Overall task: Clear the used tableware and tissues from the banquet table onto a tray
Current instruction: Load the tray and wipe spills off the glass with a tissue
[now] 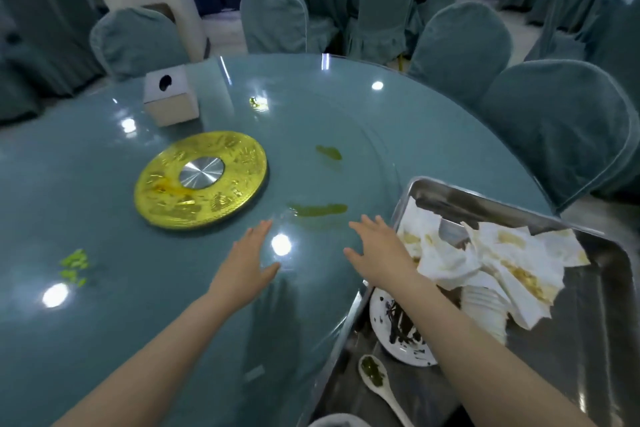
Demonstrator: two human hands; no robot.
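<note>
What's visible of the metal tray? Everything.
The tray looks like shiny steel: rectangular, rounded corners, raised rim, its near end cut off by the frame. It lies flat at the right edge of the table. In it lie crumpled, yellow-stained tissues, a white plate with dark smears and a white spoon with green bits. The forearm behind the right hand crosses over its left rim; contact cannot be told.
</note>
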